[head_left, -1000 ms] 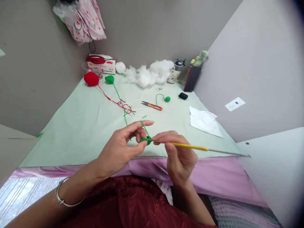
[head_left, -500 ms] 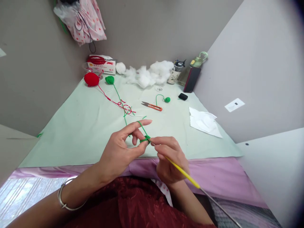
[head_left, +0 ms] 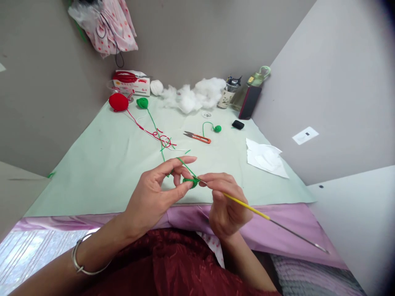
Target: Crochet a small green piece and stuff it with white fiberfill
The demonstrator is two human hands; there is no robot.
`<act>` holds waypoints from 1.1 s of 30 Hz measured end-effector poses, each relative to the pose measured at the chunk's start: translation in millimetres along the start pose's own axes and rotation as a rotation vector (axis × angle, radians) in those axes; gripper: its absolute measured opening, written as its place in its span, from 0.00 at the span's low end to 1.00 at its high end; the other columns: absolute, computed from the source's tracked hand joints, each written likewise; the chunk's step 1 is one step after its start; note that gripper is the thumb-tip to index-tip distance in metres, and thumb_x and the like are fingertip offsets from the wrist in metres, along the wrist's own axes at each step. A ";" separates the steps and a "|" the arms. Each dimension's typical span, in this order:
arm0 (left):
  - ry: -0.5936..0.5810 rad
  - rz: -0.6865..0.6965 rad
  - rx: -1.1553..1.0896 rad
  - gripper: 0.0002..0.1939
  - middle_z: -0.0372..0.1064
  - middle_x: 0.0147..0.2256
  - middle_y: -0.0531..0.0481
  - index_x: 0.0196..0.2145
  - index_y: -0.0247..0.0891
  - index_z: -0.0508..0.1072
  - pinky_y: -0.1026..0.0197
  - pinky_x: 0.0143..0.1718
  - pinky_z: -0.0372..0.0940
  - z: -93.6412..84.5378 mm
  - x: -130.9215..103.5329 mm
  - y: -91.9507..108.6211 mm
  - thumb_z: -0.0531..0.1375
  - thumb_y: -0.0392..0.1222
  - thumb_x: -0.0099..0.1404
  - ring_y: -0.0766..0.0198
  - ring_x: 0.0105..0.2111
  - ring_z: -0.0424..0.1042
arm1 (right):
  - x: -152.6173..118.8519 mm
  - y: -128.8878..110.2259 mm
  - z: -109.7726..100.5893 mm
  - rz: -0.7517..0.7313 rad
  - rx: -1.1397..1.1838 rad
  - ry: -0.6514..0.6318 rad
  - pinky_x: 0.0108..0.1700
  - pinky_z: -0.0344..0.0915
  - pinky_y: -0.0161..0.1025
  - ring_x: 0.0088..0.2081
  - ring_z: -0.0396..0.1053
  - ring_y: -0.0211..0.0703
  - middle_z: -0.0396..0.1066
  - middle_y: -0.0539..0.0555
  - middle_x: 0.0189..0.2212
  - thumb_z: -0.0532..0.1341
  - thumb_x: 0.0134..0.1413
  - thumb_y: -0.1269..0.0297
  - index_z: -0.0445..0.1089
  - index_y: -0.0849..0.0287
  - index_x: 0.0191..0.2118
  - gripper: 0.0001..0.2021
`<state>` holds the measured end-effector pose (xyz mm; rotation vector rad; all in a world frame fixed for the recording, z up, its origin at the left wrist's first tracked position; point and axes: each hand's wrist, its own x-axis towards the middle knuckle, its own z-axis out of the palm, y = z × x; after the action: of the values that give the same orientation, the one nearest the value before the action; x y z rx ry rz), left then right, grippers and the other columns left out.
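Observation:
My left hand [head_left: 157, 187] pinches a small green crochet piece [head_left: 191, 182] between thumb and fingers. Over its raised index finger runs a taut strand of green yarn [head_left: 186, 165] down to the piece. My right hand [head_left: 230, 201] is closed round a crochet hook [head_left: 247, 206] with a yellow grip. The hook's thin tip meets the green piece at its right edge, and its metal rear end sticks out to the lower right. Beyond the hands, the green yarn ball [head_left: 142, 102] trails a strand toward my left hand.
Orange thread snips [head_left: 198, 137] and a small green crocheted ball [head_left: 217, 128] lie past my hands. Red yarn [head_left: 118, 102], white stuffing [head_left: 197, 96], a pen cup [head_left: 226, 96] and a phone [head_left: 250, 102] line the back. A white tissue [head_left: 266, 158] lies right, a black case [head_left: 238, 124] behind it.
My right hand has shifted slightly right, and the hook has swung so its rear end points more to the right. The green piece has tilted a little in my left fingers.

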<state>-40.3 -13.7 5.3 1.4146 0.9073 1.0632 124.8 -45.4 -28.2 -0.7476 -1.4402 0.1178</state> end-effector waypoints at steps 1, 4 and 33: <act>0.002 0.001 0.002 0.18 0.73 0.35 0.55 0.51 0.46 0.81 0.57 0.53 0.62 -0.3 0.1 0.4 0.68 0.35 0.64 0.65 0.37 0.69 | -0.2 -0.4 -0.9 0.013 0.010 0.001 0.36 0.78 0.44 0.38 0.79 0.45 0.79 0.53 0.34 0.58 0.72 0.69 0.77 0.54 0.47 0.10; -0.017 -0.008 -0.001 0.17 0.73 0.35 0.55 0.51 0.45 0.80 0.57 0.51 0.63 -0.9 0.9 1.7 0.68 0.36 0.64 0.65 0.37 0.69 | 0.1 -2.1 -2.5 0.059 0.051 0.017 0.37 0.77 0.44 0.38 0.79 0.44 0.80 0.53 0.35 0.58 0.72 0.68 0.77 0.55 0.46 0.09; 0.134 0.334 0.340 0.13 0.75 0.34 0.52 0.41 0.42 0.83 0.63 0.40 0.71 5.7 -3.4 0.0 0.62 0.29 0.65 0.67 0.30 0.71 | -0.8 -0.4 -12.8 -0.121 -0.242 -0.299 0.39 0.79 0.40 0.43 0.80 0.44 0.81 0.58 0.45 0.59 0.67 0.75 0.74 0.52 0.52 0.14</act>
<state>-35.9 -18.7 4.9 1.8410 1.0050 1.3086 136.3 -51.1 -28.1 -0.8631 -1.8031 -0.0410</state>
